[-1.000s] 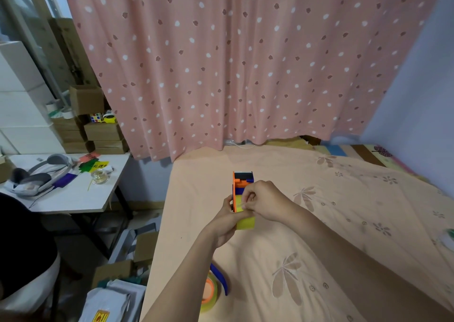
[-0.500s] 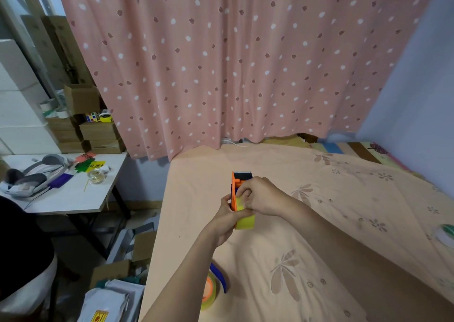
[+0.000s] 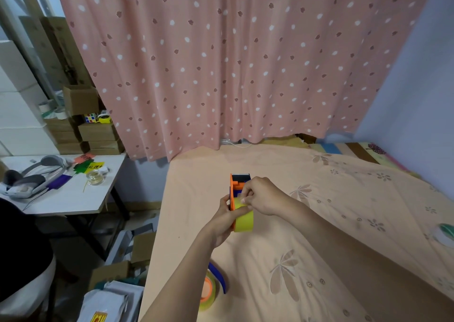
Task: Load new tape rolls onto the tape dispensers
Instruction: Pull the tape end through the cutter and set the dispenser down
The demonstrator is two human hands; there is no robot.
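An orange and blue tape dispenser (image 3: 236, 184) with a yellow tape roll (image 3: 244, 221) seated in it is held above the peach bedsheet (image 3: 307, 223). My left hand (image 3: 222, 219) grips the dispenser from its left side and underneath. My right hand (image 3: 260, 195) pinches at the top of the yellow roll, where the tape end lies; the fingertips hide the end itself. A second dispenser (image 3: 212, 286), blue with a yellowish roll and orange core, lies on the sheet near my left forearm.
Another tape roll (image 3: 444, 233) lies at the bed's right edge. A white desk (image 3: 71, 199) to the left carries headphones, coloured labels and a clear tape roll. Cardboard boxes are stacked behind it and on the floor. A pink dotted curtain hangs behind the bed.
My right hand's fingers have shifted slightly on top of the yellow roll. The dispenser and my left hand stay in about the same place; the camera has drifted a little.
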